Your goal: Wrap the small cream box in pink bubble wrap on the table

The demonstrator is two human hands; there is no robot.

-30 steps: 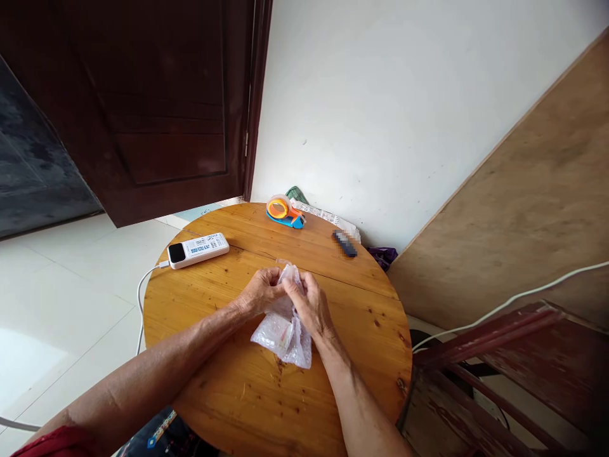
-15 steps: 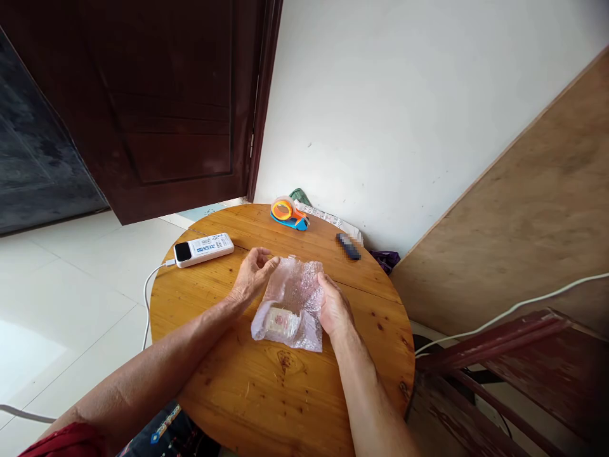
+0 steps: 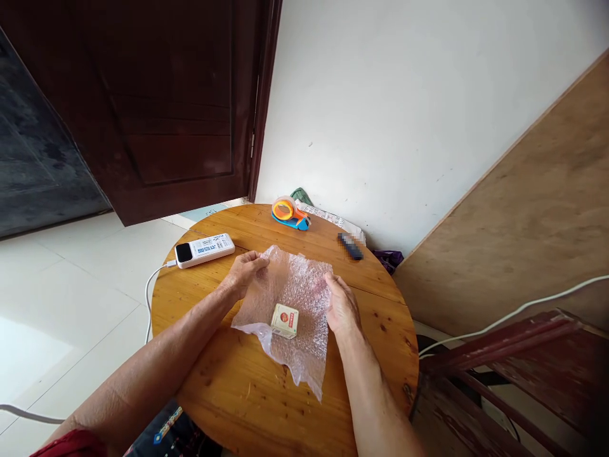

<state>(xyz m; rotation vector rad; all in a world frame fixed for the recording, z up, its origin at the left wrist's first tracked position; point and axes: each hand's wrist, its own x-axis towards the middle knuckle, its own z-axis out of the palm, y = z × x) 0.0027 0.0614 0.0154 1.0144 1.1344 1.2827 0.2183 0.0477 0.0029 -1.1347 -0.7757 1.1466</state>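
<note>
You spread a sheet of bubble wrap (image 3: 304, 289) over a round wooden surface (image 3: 380, 330), your left hand (image 3: 246, 271) pinching its far left edge, your right hand (image 3: 340, 301) holding its right edge toward the far corner. Each grip is narrow, thumb against fingers, with only the thin film between. A small cream-coloured box (image 3: 285, 319) with a red emblem rests on the sheet, a little to the near side of its middle, well apart from both your hands. The wrap's near edge ripples loosely on the surface.

The sheet looks feather-light, limp and slightly slick, likely to crease or spring back if let go; it is best held by its edges or corners, where a light pinch spares the bubbles. The box appears light and fairly stiff, probably thin card that could dent under a squeeze, and is best taken by two opposite sides.

Beyond the wrap, at the far edge of the surface, stands an orange-and-blue tape dispenser (image 3: 294, 221). A white device (image 3: 205, 250) with a cable lies to the left; a dark, blurred object (image 3: 351, 246) lies far right.
</note>
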